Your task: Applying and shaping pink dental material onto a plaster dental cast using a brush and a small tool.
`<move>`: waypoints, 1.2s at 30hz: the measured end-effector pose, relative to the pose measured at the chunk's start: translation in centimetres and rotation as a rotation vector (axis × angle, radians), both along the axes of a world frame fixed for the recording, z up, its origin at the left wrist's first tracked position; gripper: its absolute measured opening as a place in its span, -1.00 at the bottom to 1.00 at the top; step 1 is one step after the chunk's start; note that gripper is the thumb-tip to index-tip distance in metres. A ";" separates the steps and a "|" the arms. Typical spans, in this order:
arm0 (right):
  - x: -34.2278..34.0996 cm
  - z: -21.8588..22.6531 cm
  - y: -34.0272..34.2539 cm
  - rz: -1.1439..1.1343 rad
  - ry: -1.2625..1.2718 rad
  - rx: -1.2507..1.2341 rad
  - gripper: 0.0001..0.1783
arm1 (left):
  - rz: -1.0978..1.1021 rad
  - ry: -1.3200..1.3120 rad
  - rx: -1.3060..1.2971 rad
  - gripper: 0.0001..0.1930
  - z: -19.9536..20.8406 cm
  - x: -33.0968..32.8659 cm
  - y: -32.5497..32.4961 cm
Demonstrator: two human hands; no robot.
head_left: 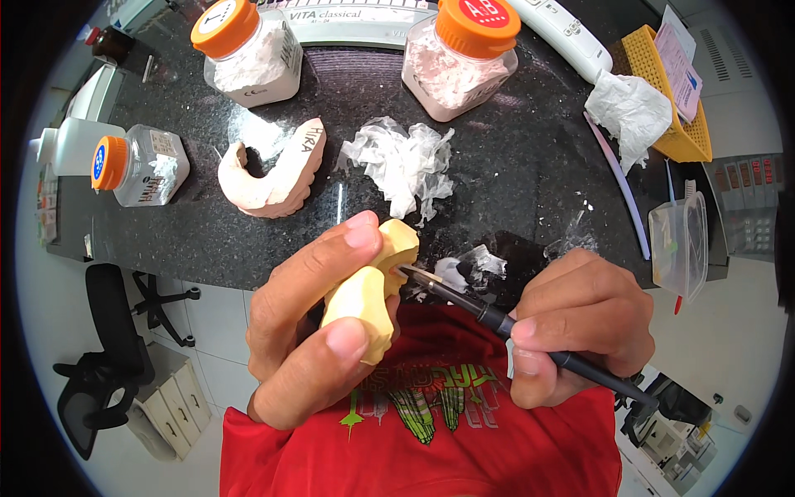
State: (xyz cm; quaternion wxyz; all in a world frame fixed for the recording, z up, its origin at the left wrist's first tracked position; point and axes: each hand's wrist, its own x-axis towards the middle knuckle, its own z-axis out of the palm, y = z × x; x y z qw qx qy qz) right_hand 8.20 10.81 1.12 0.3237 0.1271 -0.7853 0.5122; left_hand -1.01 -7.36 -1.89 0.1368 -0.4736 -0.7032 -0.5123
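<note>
My left hand [310,319] is closed on a yellow dental cast [364,311], with the thumb on its near end and the index finger on its far end. In my right hand [580,327] is a slim black brush [493,319], gripped like a pen. Its thin pale tip touches or almost touches the inner side of the cast; the exact contact is too small to tell. Beyond my left hand a pink horseshoe-shaped dental cast [269,186] lies on the dark speckled counter [331,116]. Crumpled white tissue [402,166] lies just past the yellow cast.
Orange-lidded powder jars stand at the back left [252,62] and back centre [460,66]; another orange-lidded jar [153,166] lies at left. On the right are a yellow basket [662,91], a wad of tissue [629,112], a lilac stick [619,182] and a clear plastic box [679,240].
</note>
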 end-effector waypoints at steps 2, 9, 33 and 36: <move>0.0 0.0 -0.1 -0.005 0.006 -0.004 -0.78 | 0.010 0.009 0.007 -0.22 -0.1 0.0 0.2; 0.0 -0.1 -0.1 -0.012 0.010 -0.017 -0.80 | 0.011 0.079 0.234 -0.43 -1.0 -0.5 1.3; 0.1 0.0 0.0 -0.025 0.016 0.015 -0.76 | -0.044 0.034 -0.070 -0.25 0.2 -0.7 -0.4; 0.1 0.0 0.0 -0.027 0.014 0.028 -0.76 | -0.042 0.025 -0.077 -0.25 0.3 -0.7 -0.5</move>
